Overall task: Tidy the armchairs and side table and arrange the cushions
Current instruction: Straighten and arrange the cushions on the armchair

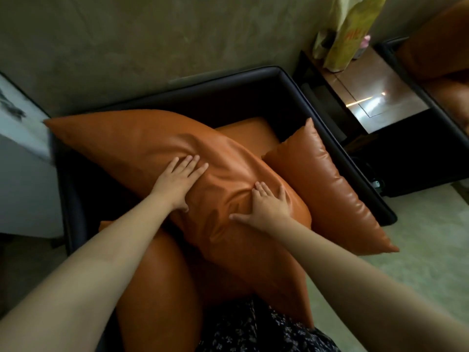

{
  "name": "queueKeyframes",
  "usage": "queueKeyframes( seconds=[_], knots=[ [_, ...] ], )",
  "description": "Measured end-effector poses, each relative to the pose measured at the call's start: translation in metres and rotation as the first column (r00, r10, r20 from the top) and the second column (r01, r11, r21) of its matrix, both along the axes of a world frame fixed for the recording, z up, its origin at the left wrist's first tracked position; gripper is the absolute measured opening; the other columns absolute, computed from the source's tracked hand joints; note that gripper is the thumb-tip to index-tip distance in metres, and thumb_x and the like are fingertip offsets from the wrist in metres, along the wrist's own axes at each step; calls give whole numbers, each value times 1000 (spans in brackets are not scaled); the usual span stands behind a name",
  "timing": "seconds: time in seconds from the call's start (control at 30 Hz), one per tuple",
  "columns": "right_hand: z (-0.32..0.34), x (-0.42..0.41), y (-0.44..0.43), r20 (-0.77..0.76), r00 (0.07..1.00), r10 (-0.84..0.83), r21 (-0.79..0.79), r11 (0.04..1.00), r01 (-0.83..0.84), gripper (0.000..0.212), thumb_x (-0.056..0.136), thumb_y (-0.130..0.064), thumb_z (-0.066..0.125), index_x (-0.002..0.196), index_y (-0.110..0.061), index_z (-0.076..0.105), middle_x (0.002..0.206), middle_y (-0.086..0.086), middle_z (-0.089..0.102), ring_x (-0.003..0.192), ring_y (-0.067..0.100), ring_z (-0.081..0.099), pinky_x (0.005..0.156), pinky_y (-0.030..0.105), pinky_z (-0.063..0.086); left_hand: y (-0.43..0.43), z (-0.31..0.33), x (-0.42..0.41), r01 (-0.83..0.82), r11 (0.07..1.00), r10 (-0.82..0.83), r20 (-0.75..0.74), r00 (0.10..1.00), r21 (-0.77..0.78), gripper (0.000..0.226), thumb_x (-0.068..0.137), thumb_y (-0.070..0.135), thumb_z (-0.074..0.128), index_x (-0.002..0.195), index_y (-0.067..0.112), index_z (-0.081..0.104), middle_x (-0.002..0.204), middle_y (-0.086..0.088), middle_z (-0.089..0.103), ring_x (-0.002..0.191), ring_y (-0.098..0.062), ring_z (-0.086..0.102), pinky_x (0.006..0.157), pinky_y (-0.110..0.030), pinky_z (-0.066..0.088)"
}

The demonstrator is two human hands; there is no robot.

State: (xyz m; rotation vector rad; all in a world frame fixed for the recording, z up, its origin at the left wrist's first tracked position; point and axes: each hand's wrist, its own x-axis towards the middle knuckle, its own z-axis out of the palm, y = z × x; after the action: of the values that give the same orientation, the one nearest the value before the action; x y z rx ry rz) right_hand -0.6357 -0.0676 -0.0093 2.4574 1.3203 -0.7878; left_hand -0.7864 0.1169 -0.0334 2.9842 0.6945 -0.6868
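Note:
A large orange leather cushion (142,146) lies slantwise across the dark armchair (256,80), on top of the orange seat cushion (157,283). My left hand (179,182) presses flat on its middle with straight fingers. My right hand (266,204) presses flat on it a little to the right, thumb spread. A smaller orange cushion (327,184) leans along the chair's right arm. Another orange cushion (251,130) shows behind the large one.
To the right of the chair stands a dark side table (375,90) with a glossy top, and a yellow-green bag (352,34) stands on its far end. A second armchair with orange cushions (441,54) is at the far right. A white panel (22,138) borders the left.

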Motion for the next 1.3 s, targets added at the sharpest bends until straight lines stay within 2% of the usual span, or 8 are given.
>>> queueKeyframes(
  seconds=[0.13, 0.27, 0.47, 0.7, 0.83, 1.0, 1.13, 1.3],
  knots=[
    [15, 0, 32, -2, 997, -71, -98, 993, 70, 127, 68, -87, 45, 152, 0, 5, 161, 17, 1, 148, 33, -5, 116, 58, -7, 16, -4, 33, -8, 999, 6, 34, 999, 42, 115, 75, 48, 73, 152, 27, -9, 162, -5, -5, 149, -20, -3, 120, -42, -1],
    [6, -39, 27, 76, 997, -6, -32, 999, 8, 135, 67, -82, 55, 149, 1, -13, 158, 22, -15, 145, 37, -17, 113, 61, -12, 32, -14, 55, -12, 999, 11, 37, 999, 43, 111, 75, 52, 71, 152, 28, -5, 162, -4, 0, 149, -19, 1, 119, -43, 1],
    [-12, -19, 14, 232, 967, 104, 0, 994, -107, 111, 84, -70, 46, 150, -1, -11, 158, 22, -13, 146, 37, -15, 115, 60, -6, 49, -21, 62, 30, 999, -26, 104, 994, -37, 112, 71, 57, 72, 153, 30, 1, 162, -2, 3, 149, -17, 4, 119, -40, 2],
    [-20, 5, 5, 191, 966, 172, 12, 984, -178, 89, 94, -59, 38, 152, -9, -6, 161, 13, -9, 148, 27, -11, 117, 49, -10, 74, -21, 29, 173, 983, -161, 182, 970, -52, 124, 62, 71, 69, 153, 27, -2, 160, 7, -5, 148, -12, -1, 118, -37, -8],
    [-16, 13, 5, 172, 964, 201, -1, 979, -204, 77, 98, -55, 31, 153, -13, -4, 162, 8, -8, 149, 23, -9, 118, 45, -8, 78, -18, 22, 189, 980, -177, 176, 968, -54, 104, 74, 61, 66, 153, 27, 6, 160, 8, 0, 148, -11, 1, 117, -39, -8],
    [-5, 17, 5, 119, 968, 223, 13, 974, -226, 58, 104, -45, 21, 154, -19, 6, 162, 3, 3, 149, 19, -1, 119, 43, -3, 70, -13, 19, 196, 979, -181, 216, 960, -49, 65, 92, 37, 57, 149, 25, 29, 156, 4, 27, 146, -13, 21, 119, -39, 4],
    [17, 29, 7, 78, 970, 229, 76, 969, -234, 49, 105, -38, 25, 153, -25, 20, 161, -4, 17, 149, 15, 10, 119, 40, 7, 74, 14, 19, 234, 972, -230, 133, 964, -19, 52, 98, 23, 48, 148, 22, 32, 155, 5, 30, 144, -10, 25, 118, -29, 12],
    [67, 54, 14, 94, 985, 143, 199, 967, -159, 42, 102, -42, 36, 140, -28, 47, 143, -2, 50, 131, 19, 46, 103, 33, 39, 77, 68, 34, 234, 970, -239, 99, 966, 60, 42, 100, 25, 42, 143, 25, 42, 146, 5, 46, 132, -14, 45, 104, -27, 37]
  ],
)
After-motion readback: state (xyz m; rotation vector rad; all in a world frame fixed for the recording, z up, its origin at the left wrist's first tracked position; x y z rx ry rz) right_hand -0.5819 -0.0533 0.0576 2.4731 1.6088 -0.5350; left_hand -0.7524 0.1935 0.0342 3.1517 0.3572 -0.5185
